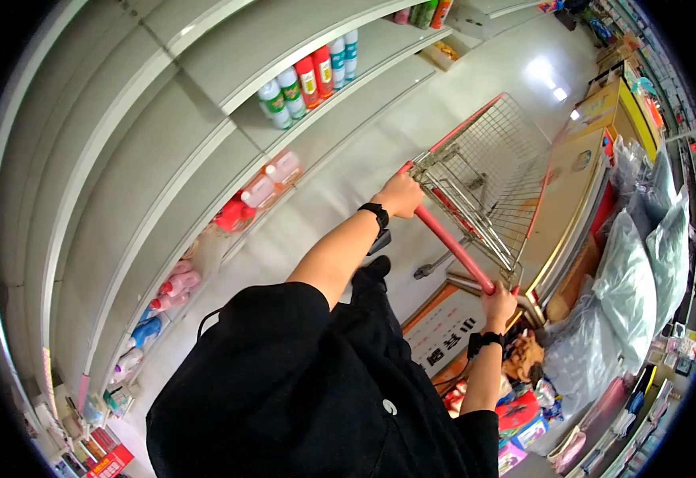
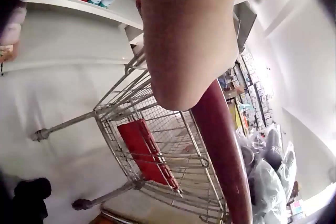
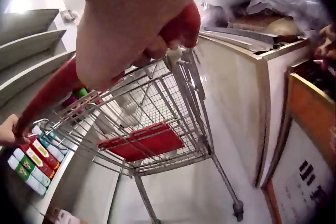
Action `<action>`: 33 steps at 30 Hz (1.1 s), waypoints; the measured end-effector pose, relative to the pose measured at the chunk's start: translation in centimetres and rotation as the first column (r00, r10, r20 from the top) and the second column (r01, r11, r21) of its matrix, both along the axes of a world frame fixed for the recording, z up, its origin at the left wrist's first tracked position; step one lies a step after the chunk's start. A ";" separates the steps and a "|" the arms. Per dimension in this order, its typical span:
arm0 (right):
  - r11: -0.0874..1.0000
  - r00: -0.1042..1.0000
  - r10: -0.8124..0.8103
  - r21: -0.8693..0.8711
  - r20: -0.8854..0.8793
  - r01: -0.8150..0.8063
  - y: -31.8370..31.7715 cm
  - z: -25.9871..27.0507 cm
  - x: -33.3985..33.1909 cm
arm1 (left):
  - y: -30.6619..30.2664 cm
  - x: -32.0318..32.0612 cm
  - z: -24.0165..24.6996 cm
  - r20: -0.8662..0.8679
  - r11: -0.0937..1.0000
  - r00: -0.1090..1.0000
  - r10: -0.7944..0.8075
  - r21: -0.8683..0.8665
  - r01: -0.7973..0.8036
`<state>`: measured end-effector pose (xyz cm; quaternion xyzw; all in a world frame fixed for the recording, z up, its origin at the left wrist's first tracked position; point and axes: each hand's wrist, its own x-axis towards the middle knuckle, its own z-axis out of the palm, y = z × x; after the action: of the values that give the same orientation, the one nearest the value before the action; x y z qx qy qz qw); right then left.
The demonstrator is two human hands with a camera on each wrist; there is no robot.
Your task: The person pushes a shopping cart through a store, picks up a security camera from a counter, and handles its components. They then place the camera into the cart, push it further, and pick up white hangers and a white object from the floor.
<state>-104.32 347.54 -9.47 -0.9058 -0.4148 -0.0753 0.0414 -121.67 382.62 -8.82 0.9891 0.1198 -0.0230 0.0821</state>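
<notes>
A wire shopping cart (image 1: pixel 499 167) with a red handle (image 1: pixel 453 247) stands in front of the person. My left hand (image 1: pixel 400 193) grips the handle near its left end, fingers wrapped round the bar. Toward the other end, my right hand (image 1: pixel 498 305) holds the same bar. The left wrist view shows the left hand (image 2: pixel 189 40) over the dark red handle (image 2: pixel 220 140), with a red panel (image 2: pixel 147 150) on the basket behind. From the right wrist, the right hand (image 3: pixel 131 35) curls round the bar, its fingertips visible beneath. No goods show in the basket.
Shelves (image 1: pixel 197 127) run along the left, holding several spray cans (image 1: pixel 308 80) and, lower down, pink bottles (image 1: pixel 177 287). On the right, a wooden display counter (image 1: pixel 567 199) and plastic-wrapped bundles (image 1: pixel 627 279) stand close beside the cart. A framed sign (image 1: pixel 439 327) leans near the right hand.
</notes>
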 end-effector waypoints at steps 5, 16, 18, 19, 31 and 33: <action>0.993 1.000 0.001 -0.114 -0.032 -0.005 4.1 0.2 8.7 | 3.8 7.9 -0.4 -0.067 0.999 0.998 -0.006 0.032 0.008; 0.997 1.000 -0.022 -0.074 -0.022 0.020 12.0 -0.7 23.5 | 13.4 23.8 -2.1 -0.078 0.995 0.993 -0.088 0.031 0.090; 0.997 0.999 -0.043 -0.071 -0.017 0.041 14.9 -0.7 26.4 | 16.5 27.9 -2.0 -0.084 0.995 0.993 -0.082 0.057 0.087; 0.997 0.998 -0.057 -0.050 -0.024 0.056 16.1 -0.8 28.1 | 17.8 30.1 -1.7 -0.079 0.994 0.993 -0.085 0.059 0.090; 0.968 0.973 -0.221 -0.138 -0.060 0.212 22.9 -0.5 50.3 | 25.7 55.6 -1.2 -0.043 0.979 0.981 -0.189 0.070 0.192; 0.953 0.968 -0.242 -0.204 -0.062 0.225 23.7 -0.5 54.2 | 26.4 59.8 -1.5 -0.060 0.977 0.979 -0.194 0.082 0.198</action>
<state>-50.09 371.21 -9.99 -0.9506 -0.3079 0.0006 -0.0391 -61.89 409.04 -10.29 0.9979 0.0246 -0.0512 0.0327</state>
